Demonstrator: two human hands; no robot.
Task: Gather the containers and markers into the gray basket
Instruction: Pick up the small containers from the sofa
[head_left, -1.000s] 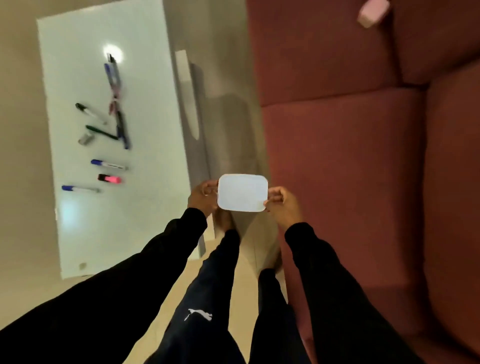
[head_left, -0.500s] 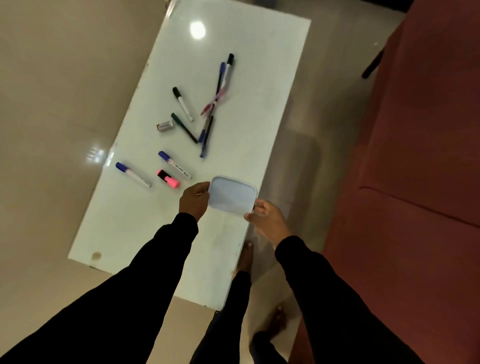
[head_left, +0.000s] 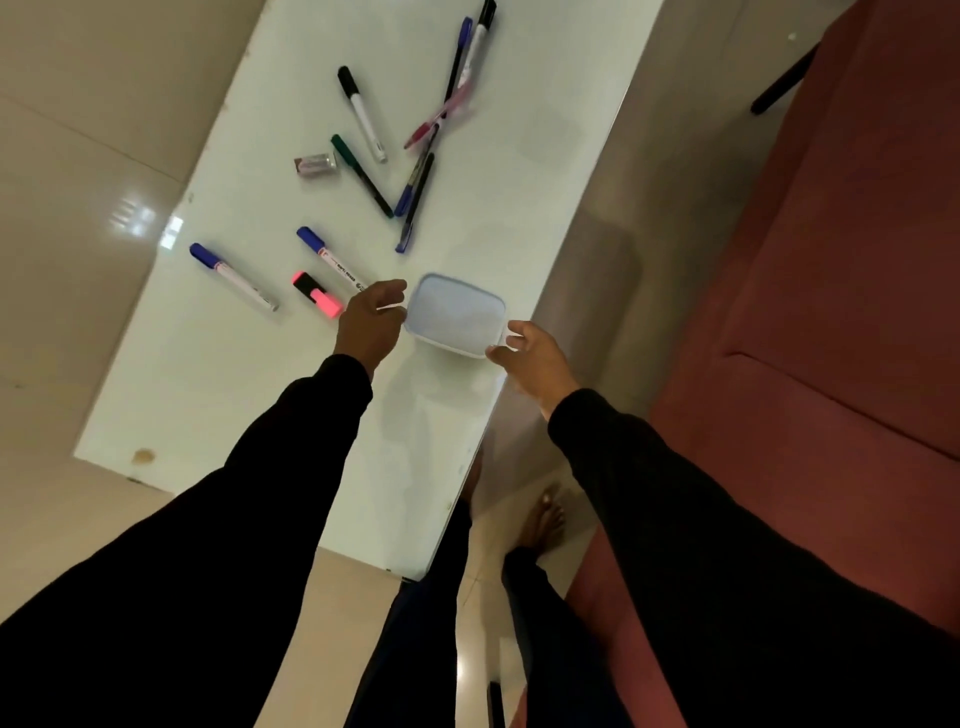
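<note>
A white rectangular container (head_left: 456, 315) is held over the near right part of the white table (head_left: 228, 374). My left hand (head_left: 370, 322) pinches its left edge and my right hand (head_left: 535, 356) holds its right corner. Several markers lie on the table beyond it: a pink highlighter (head_left: 317, 300), two blue-capped white markers (head_left: 232, 277) (head_left: 332, 259), a green pen (head_left: 362, 175), a black-capped white marker (head_left: 362, 113) and a crossed bunch of pens (head_left: 436, 124). No gray basket is in view.
A small silver eraser-like block (head_left: 315, 164) lies by the green pen. A dark red sofa (head_left: 841, 270) runs along the right, close to the table. My legs and bare feet (head_left: 543, 522) stand between table and sofa on the glossy tiled floor (head_left: 78, 130).
The view has swung from the sofa to the table. Both hands have carried the white container from above the floor gap to over the table's near right part.
</note>
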